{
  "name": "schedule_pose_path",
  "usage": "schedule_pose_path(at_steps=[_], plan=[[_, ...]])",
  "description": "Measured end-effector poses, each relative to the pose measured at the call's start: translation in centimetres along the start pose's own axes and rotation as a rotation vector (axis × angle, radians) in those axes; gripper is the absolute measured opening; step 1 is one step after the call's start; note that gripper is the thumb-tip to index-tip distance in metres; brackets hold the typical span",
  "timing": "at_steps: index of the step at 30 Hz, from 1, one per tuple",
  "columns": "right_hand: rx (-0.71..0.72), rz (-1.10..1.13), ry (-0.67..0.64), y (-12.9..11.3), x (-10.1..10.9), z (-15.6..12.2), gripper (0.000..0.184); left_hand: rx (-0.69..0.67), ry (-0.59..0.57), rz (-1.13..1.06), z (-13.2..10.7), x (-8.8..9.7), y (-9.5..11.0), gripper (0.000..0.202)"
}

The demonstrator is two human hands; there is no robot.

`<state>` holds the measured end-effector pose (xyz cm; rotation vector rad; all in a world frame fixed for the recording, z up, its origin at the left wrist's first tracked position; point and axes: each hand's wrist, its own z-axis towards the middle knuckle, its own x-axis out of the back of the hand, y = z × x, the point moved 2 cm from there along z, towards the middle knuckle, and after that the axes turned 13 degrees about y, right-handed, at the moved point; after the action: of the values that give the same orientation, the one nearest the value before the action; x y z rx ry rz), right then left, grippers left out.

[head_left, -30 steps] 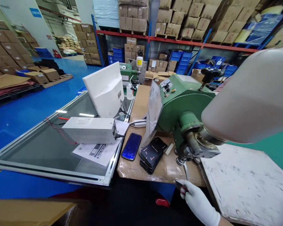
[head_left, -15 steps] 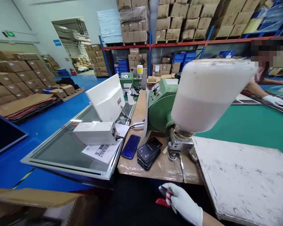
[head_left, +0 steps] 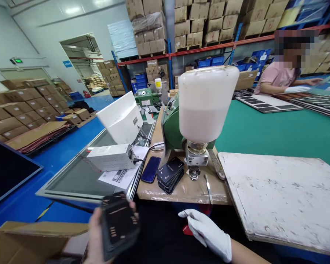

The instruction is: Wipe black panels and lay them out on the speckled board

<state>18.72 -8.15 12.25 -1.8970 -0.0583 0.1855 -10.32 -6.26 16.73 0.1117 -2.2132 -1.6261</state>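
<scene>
My bare left hand point(head_left: 95, 238) is low at the front and grips a black flat panel piece point(head_left: 118, 225) with pale markings on it. My white-gloved right hand point(head_left: 207, 231) hovers just below the bench's front edge, fingers curled in a pinch around a thin sliver that I cannot make out. Above it a slim metal blade point(head_left: 208, 187) lies on the brown bench top point(head_left: 187, 192). A stack of matching black pieces point(head_left: 170, 174) sits beside a blue phone point(head_left: 150, 169). Behind them stands a green machine point(head_left: 172, 128) with a large white bottle point(head_left: 206, 102) on its nozzle.
A white, paint-marked board point(head_left: 283, 194) lies at right on the green table point(head_left: 266, 134). At left a glass panel point(head_left: 79, 179) carries a white power supply point(head_left: 111, 157) and a white monitor point(head_left: 121, 117). An open carton point(head_left: 30, 242) sits at bottom left. Another person point(head_left: 283, 71) works at back right.
The view has swung right and upward. My left hand has come into view holding a black piece. My right hand has drawn back from the blade and away from the bench edge.
</scene>
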Motion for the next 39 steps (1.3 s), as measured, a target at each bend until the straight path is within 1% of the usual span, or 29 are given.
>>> schedule_pose_path(at_steps=[1,2,3,4,5,6,7,9,10,12,13,15,18,20,21,22,25,28,32,35,39], plan=[[-0.004,-0.001,0.029,-0.1,0.3,-0.1,0.05,0.12,-0.145,-0.289,-0.8,-2.1,0.0,0.06],[0.009,0.001,0.061,-0.1,0.6,-0.2,0.051,0.266,-0.333,-0.513,-1.7,-4.4,-0.1,0.061],[0.037,0.004,0.088,-0.2,1.1,-0.3,0.051,0.405,-0.521,-0.624,-2.6,-6.7,-0.3,0.059],[0.073,0.013,0.109,-0.3,1.5,-0.4,0.05,0.495,-0.675,-0.672,-3.4,-8.7,-0.4,0.06],[0.114,0.028,0.12,-0.5,2.0,-0.5,0.048,0.555,-0.803,-0.681,-4.1,-10.3,-0.5,0.061],[0.154,0.046,0.126,-0.7,2.4,-0.7,0.046,0.602,-0.927,-0.649,-4.8,-11.6,-0.5,0.064],[0.184,0.062,0.127,-1.0,2.8,-0.9,0.044,0.624,-1.026,-0.602,-5.4,-12.4,-0.3,0.065],[0.192,0.085,0.138,-1.7,3.5,-1.4,0.042,0.618,-1.156,-0.497,-6.0,-13.2,0.5,0.065],[0.185,0.085,0.157,-2.1,3.8,-1.7,0.042,0.601,-1.184,-0.449,-6.1,-13.3,1.0,0.062],[0.162,0.059,0.203,-2.8,4.3,-2.2,0.045,0.556,-1.175,-0.382,-5.9,-13.3,2.0,0.056],[0.156,0.04,0.218,-3.1,4.4,-2.4,0.046,0.536,-1.14,-0.36,-5.6,-13.3,2.3,0.054],[0.179,-0.036,0.232,-3.8,4.4,-2.6,0.048,0.497,-1.022,-0.328,-5.0,-13.5,2.7,0.05],[0.278,-0.281,0.269,-4.6,3.9,-2.6,0.046,0.358,-0.8,-0.294,-4.2,-14.1,2.7,0.046],[0.341,-0.471,0.318,-4.9,3.3,-2.3,0.045,0.254,-0.693,-0.289,-3.9,-14.7,2.6,0.051],[0.375,-0.556,0.339,-4.9,2.9,-2.1,0.045,0.225,-0.656,-0.293,-3.8,-14.9,2.5,0.055],[0.42,-0.634,0.355,-4.9,2.5,-1.9,0.045,0.215,-0.624,-0.3,-3.8,-15.2,2.4,0.057],[0.583,-0.843,0.378,-4.6,1.6,-1.4,0.042,0.243,-0.54,-0.33,-3.8,-15.5,2.0,0.059],[0.676,-1.003,0.386,-4.5,1.2,-1.1,0.038,0.273,-0.496,-0.38,-3.9,-15.4,1.6,0.06],[0.719,-1.14,0.424,-4.3,1.2,-1.1,0.037,0.312,-0.455,-0.411,-3.9,-15.5,1.2,0.06],[0.707,-1.138,0.473,-3.6,1.1,-0.8,0.038,0.33,-0.438,-0.393,-3.9,-15.7,0.9,0.057],[0.693,-1.026,0.514,-3.0,1.3,0.3,0.04,0.317,-0.463,-0.345,-4.1,-16.0,0.7,0.057]])
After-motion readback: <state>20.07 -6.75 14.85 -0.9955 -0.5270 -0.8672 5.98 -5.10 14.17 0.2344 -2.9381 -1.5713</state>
